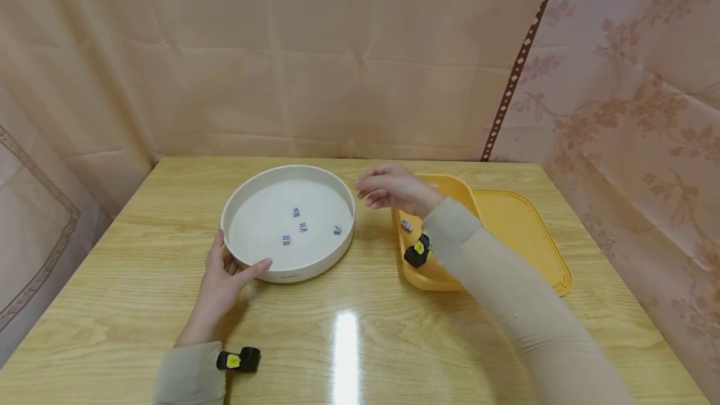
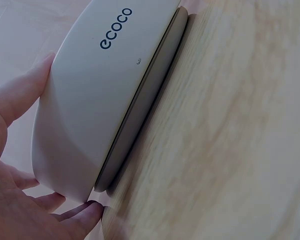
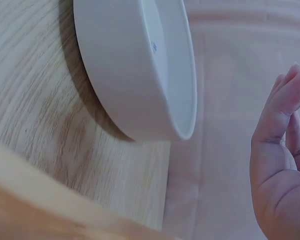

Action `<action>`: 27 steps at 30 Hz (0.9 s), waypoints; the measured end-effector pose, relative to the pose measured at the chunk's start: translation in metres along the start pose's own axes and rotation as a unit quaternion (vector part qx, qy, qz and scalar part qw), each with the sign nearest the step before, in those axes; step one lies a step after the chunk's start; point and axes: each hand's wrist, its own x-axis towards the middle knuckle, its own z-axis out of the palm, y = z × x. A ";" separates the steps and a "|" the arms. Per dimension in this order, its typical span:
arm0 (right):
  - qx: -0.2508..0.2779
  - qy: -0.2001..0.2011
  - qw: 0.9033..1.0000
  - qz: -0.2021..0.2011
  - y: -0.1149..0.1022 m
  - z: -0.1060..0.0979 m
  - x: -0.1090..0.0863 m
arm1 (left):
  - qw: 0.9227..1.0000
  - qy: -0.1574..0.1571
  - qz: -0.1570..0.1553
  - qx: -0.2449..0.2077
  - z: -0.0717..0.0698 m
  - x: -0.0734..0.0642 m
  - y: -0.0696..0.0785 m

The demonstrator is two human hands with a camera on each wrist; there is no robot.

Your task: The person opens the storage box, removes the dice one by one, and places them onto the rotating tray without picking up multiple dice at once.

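A round white tray (image 1: 261, 205), lettered "ecoco" on its outer wall, stands on the wooden table. Several white dice with dark pips lie spread over its floor, among them a die (image 1: 286, 240) near the front. My left hand (image 1: 222, 280) holds the tray at its front left, thumb on the rim and fingers along the outer wall. To the right of the tray, my right hand (image 1: 394, 188) hovers above the near side of a yellow bin (image 1: 430, 283), fingers loosely bent, with nothing visible in them. Two dice (image 1: 406, 225) lie inside that bin, partly beside my wrist.
A flat yellow lid (image 1: 514, 236) lies to the right of the bin, partly hidden by it and my forearm. The wooden table (image 1: 292, 342) ends at a beige curtain (image 1: 315, 80) behind. A patterned cloth (image 1: 635, 99) hangs along the right.
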 end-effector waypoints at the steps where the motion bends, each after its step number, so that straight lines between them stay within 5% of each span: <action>1: 0.000 0.000 1.000 -0.001 0.000 0.001 0.000 | 1.000 0.000 -0.001 0.000 0.000 0.000 0.000; 27: -0.031 -0.058 0.998 0.021 0.011 0.044 0.005 | 1.000 0.000 -0.009 0.007 0.002 0.000 0.002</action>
